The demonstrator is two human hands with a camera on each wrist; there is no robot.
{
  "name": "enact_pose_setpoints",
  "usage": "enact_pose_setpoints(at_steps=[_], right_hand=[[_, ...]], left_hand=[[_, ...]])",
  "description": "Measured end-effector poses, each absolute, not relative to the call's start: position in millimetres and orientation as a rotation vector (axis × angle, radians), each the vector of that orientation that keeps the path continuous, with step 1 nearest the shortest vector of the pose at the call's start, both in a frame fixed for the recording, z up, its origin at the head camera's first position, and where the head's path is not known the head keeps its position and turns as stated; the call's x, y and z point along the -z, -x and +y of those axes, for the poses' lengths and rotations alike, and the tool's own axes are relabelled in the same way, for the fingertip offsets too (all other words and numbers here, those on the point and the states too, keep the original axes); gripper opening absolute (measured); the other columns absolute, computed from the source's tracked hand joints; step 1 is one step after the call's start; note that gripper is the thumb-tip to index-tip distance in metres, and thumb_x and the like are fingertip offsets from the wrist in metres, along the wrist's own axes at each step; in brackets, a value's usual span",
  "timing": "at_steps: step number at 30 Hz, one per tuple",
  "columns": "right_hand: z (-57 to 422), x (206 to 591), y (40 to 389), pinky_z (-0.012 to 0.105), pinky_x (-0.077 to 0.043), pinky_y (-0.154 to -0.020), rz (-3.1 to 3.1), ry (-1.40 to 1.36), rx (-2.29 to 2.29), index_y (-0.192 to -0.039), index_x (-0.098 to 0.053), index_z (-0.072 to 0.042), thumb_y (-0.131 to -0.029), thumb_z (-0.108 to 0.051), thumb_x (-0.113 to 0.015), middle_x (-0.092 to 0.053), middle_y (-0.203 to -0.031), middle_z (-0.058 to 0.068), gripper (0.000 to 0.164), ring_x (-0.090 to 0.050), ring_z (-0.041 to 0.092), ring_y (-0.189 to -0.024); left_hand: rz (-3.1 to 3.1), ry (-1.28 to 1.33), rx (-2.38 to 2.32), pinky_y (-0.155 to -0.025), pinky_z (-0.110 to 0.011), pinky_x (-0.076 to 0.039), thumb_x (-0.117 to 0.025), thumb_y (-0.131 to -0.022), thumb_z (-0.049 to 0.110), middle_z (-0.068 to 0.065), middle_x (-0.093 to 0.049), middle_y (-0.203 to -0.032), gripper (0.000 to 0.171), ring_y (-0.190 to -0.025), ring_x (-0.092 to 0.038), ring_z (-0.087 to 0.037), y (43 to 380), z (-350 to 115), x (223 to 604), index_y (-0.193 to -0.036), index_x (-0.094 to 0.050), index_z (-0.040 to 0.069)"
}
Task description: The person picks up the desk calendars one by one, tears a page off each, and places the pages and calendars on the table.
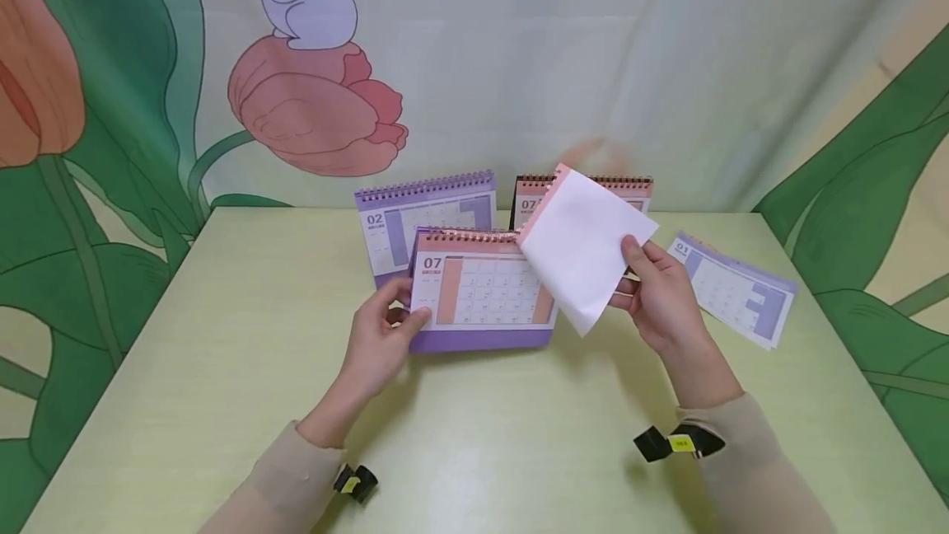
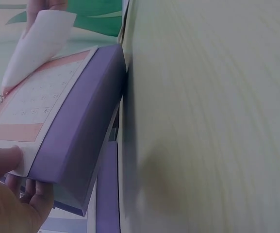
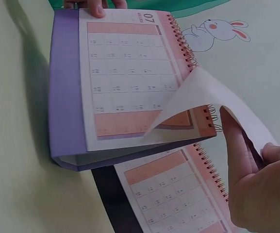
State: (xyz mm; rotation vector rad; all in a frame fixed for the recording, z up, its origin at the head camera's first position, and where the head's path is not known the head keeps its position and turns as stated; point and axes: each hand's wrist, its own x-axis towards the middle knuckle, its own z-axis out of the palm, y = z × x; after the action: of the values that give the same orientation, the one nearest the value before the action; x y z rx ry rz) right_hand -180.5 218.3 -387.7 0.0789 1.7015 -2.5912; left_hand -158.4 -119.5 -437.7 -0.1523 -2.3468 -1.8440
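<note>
A purple-based spiral desk calendar showing 07 stands tilted at the middle of the table. My left hand grips its left edge, thumb on the front and fingers behind. My right hand pinches a calendar page, its blank white side showing and a pink holed strip along one edge. That page slants over the calendar's upper right; its lower holed corner meets the spiral rings, and I cannot tell whether it is still attached. In the left wrist view the page curls over the calendar's far end.
Behind stand a purple calendar showing 02 and a dark-based pink one showing 07, partly hidden by the page. Loose purple sheets marked 01 lie at the right. A printed curtain hangs behind the table.
</note>
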Motion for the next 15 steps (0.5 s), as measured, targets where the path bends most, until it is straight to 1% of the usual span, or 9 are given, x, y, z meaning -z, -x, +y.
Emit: enact_pose_setpoints(at_steps=[7,12,15], right_hand=[[236.7,378.7,188.4,0.033,-0.061,-0.062,1.632,-0.091,2.671,-0.114,-0.068,-0.011,-0.105,-0.024,-0.058,-0.07,-0.093,0.005,0.019,-0.075,0.02,-0.072],[249.5,377.5,192.1,0.035,-0.062,-0.065,1.539,-0.128,2.701,-0.116,-0.066,-0.01,-0.103,-0.024,-0.06,-0.072,-0.094,0.006,0.02,-0.075,0.021,-0.074],[261.6,376.8,192.7,0.038,-0.062,-0.068,1.462,-0.146,2.741,-0.118,-0.066,-0.009,-0.103,-0.023,-0.061,-0.074,-0.096,0.008,0.021,-0.076,0.023,-0.079]], left_hand=[[-2.371,0.125,1.823,-0.064,-0.021,-0.047,-0.07,-0.092,-0.009,-0.013,-0.06,-0.095,0.024,-0.078,-0.057,-0.025,156.7,-125.5,434.9,-0.113,-0.068,0.002],[-2.397,0.151,1.804,-0.065,-0.022,-0.047,-0.071,-0.093,-0.006,-0.014,-0.06,-0.096,0.024,-0.08,-0.058,-0.026,156.0,-128.7,432.7,-0.115,-0.068,0.003],[-2.394,0.137,1.813,-0.065,-0.022,-0.048,-0.071,-0.093,-0.006,-0.014,-0.06,-0.097,0.024,-0.08,-0.058,-0.026,155.0,-135.5,433.3,-0.116,-0.068,0.003]])
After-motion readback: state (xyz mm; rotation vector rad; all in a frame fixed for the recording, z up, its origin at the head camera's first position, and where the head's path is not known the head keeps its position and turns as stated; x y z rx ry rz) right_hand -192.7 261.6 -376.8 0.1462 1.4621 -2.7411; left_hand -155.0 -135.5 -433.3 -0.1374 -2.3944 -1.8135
